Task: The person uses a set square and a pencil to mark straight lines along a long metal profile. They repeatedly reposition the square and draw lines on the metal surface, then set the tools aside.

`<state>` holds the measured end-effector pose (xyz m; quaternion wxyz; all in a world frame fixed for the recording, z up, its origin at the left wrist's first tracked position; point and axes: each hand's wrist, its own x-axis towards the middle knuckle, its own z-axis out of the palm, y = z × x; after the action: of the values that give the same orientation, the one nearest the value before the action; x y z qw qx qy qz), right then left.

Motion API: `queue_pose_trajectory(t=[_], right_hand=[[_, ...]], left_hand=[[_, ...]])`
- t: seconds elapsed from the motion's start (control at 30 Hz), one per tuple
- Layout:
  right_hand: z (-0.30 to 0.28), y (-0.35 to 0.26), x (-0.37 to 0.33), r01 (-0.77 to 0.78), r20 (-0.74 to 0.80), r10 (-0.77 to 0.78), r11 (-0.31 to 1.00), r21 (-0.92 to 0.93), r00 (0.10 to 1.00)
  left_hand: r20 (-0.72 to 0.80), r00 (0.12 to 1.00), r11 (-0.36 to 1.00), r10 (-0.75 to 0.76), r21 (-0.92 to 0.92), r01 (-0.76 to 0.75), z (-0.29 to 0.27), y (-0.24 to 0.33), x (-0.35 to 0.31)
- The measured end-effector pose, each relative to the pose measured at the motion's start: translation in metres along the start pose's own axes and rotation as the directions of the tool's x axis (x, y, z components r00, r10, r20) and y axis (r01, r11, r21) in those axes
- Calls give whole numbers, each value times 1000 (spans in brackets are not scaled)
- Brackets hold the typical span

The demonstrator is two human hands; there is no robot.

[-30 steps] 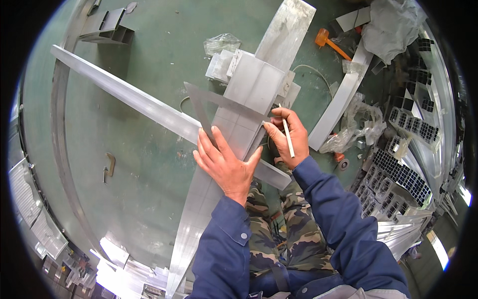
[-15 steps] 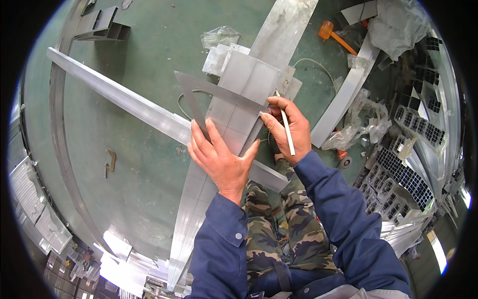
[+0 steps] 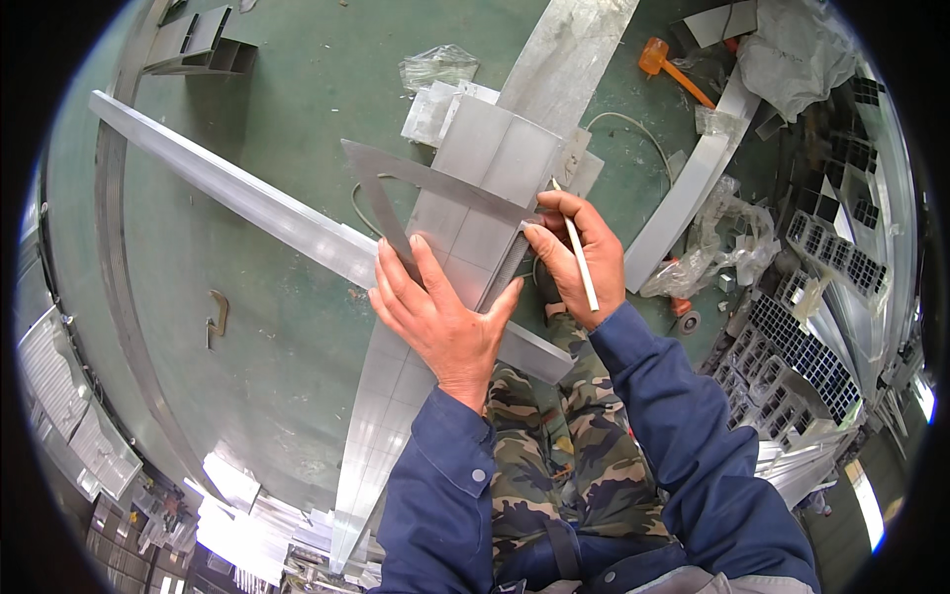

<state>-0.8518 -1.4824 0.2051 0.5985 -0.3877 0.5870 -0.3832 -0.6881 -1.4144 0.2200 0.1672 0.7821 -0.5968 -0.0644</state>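
A grey metal set square (image 3: 440,178) lies across a silver aluminium profile (image 3: 500,144) with lines along and across its face. My left hand (image 3: 440,322) is spread over the profile, fingertips on the slanting arm of the set square and thumb at its thick base edge, holding it there. My right hand (image 3: 584,247) is closed around a cream-white pencil (image 3: 581,262), its tip pointing up and away from me. The right thumb and index finger are also at the right corner of the set square. Part of the square is hidden under my left hand.
A long silver bar (image 3: 237,193) reaches out to the left. An orange mallet (image 3: 673,71), crumpled plastic film (image 3: 797,54) and another profile (image 3: 683,193) lie at the right, beside stacked hollow profiles (image 3: 802,342). A small clamp-like tool (image 3: 218,312) rests on the green floor.
My right hand and the pencil have shifted slightly to the right. The left hand and the set square stay nearly in place.
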Motion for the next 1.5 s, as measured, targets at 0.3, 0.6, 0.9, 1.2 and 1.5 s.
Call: queue_pose_trajectory(t=[0.3, 0.6, 0.9, 1.2, 1.5], right_hand=[[-1, 5, 3, 30, 1, -30, 999, -30, 1000], [-1, 5, 4, 32, 2, -32, 999, -29, 999], [0, 5, 5, 36, 9, -36, 999, -16, 999], [-1, 3, 5, 4, 22, -4, 1000, 0, 1000], [0, 5, 6, 12, 17, -12, 1000, 8, 1000]], left_hand=[[7, 1000, 1000, -20, 4, 20, 4, 0, 1], [-6, 1000, 1000, -28, -7, 28, 5, -1, 1], [-22, 999, 999, -23, -39, 22, 7, -2, 1], [-14, 1000, 998, -24, -64, 23, 7, -3, 1], [-16, 1000, 998, -18, -65, 17, 8, -4, 1]])
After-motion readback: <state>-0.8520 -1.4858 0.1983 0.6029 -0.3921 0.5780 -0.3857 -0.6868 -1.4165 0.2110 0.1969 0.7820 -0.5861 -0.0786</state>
